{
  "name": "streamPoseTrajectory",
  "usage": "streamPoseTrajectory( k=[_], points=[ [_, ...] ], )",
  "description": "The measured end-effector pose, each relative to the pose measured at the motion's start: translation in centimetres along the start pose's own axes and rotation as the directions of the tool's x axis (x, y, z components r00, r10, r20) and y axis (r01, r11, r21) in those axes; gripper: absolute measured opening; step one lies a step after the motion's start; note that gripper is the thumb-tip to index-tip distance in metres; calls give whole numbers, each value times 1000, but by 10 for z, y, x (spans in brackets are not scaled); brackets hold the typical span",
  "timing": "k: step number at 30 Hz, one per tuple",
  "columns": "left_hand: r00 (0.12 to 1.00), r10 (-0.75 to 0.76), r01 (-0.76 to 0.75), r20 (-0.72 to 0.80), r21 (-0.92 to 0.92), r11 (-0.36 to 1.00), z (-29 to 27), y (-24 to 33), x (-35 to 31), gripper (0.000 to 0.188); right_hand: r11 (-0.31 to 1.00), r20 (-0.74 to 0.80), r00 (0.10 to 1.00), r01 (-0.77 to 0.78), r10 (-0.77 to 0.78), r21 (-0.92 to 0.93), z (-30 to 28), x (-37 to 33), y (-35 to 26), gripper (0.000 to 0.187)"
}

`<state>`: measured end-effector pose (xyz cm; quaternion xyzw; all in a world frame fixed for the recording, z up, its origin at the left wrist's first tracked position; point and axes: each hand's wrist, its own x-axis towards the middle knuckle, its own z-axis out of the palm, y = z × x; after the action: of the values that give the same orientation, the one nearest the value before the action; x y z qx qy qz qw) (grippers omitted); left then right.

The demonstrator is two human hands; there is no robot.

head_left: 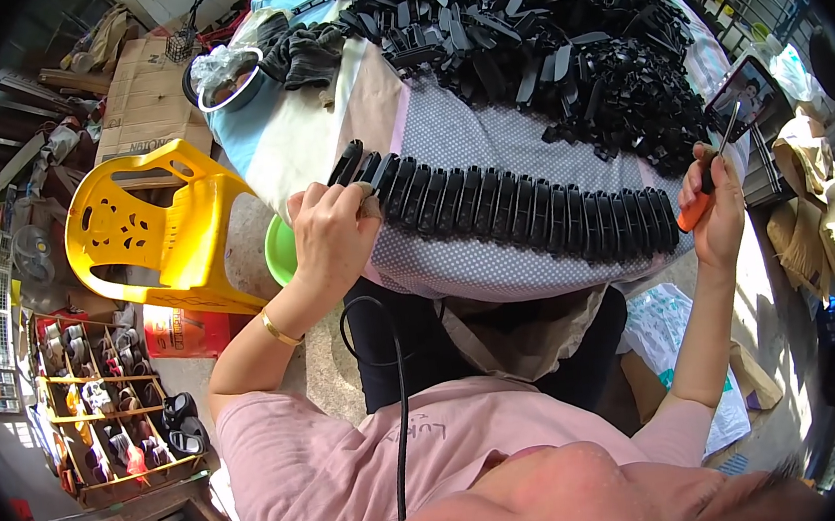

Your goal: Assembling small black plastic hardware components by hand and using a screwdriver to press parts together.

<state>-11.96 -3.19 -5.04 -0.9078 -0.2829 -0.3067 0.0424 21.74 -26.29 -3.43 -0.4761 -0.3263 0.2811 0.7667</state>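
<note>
Black plastic parts row [523, 212] running left-right, orange-handled screwdriver [707, 184] tip up-right.

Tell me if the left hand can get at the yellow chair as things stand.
Probably yes. The left hand rests on the near end of the row of black parts, and the yellow chair stands just to its left with nothing visible between them.

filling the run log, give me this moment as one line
left hand: on left end of row of black plastic parts | right hand: grips orange-handled screwdriver at right end | heap of black parts behind | dotted cloth under row
</note>
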Motion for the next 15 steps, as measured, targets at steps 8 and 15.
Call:
streamPoseTrajectory(
  k=[8, 15],
  points=[
    [927, -253, 289, 278, -98, 952, -5, -6, 3, 17, 999, 9, 1000, 13, -13, -40, 1, -5, -1, 30],
    [991, 13, -36, -131, -172, 984, -2, -22, 22, 30, 999, -80, 996, 35, -34, 13, -13, -10, -4, 31]
  ],
)
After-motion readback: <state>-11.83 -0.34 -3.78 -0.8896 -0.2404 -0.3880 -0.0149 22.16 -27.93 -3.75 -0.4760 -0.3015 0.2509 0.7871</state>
